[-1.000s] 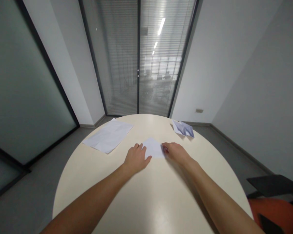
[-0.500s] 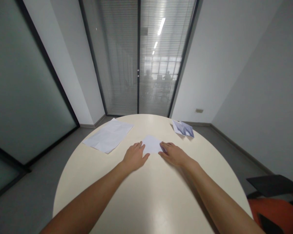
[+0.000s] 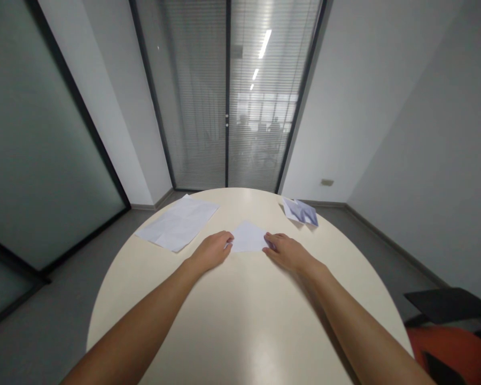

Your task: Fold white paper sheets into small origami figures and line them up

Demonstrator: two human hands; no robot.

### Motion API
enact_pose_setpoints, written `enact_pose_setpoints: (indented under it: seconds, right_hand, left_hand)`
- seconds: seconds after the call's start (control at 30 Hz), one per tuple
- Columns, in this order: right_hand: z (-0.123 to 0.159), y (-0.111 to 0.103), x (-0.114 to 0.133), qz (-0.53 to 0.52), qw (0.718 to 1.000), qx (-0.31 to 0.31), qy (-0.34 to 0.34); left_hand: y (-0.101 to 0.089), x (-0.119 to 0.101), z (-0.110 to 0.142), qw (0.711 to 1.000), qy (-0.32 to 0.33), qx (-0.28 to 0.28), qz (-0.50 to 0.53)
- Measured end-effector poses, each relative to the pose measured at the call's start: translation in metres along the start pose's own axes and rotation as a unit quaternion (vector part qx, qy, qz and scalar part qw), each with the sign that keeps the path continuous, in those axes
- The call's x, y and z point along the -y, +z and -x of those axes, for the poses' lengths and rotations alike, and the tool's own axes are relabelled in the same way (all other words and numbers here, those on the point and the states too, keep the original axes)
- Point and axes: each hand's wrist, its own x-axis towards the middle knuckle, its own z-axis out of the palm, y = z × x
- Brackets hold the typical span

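A small white sheet of folded paper [image 3: 248, 238] lies on the round table between my hands, its peaked edge pointing away from me. My left hand [image 3: 214, 250] is closed at the paper's left corner, fingers curled in and thumb against them. At the right corner, my right hand [image 3: 285, 250] has its fingers bent over the edge, with the thumb lower and nearer to me. Both hands rest low, close to the tabletop. The pinched corners are partly hidden by the fingers.
A larger creased white sheet [image 3: 180, 222] lies at the table's left. Far right, near the edge, stands a folded paper piece [image 3: 300, 212] with raised flaps. The cream table [image 3: 240, 321] has a rounded edge. A red and black chair [image 3: 452, 347] is at the lower right.
My left hand has drawn slightly left, and its spread fingers have curled closed at the paper's left corner. More of the paper shows. My right hand has barely moved.
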Motion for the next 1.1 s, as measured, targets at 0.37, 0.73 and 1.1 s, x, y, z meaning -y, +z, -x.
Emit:
enact_pose_setpoints:
  seconds: [0.37, 0.73, 1.1]
  right_hand:
    - [0.000, -0.007, 0.003, 0.007, 0.999, 0.008, 0.032]
    - [0.001, -0.013, 0.003, 0.018, 0.998, -0.002, 0.055]
    - [0.002, -0.015, 0.005, 0.014, 0.999, -0.009, 0.037]
  left_hand:
    - [0.000, 0.005, 0.002, 1.000, 0.022, -0.006, -0.008]
    - [-0.001, 0.004, 0.003, 0.999, 0.030, 0.014, -0.010]
    - [0.001, 0.006, 0.002, 0.999, 0.046, 0.000, -0.003]
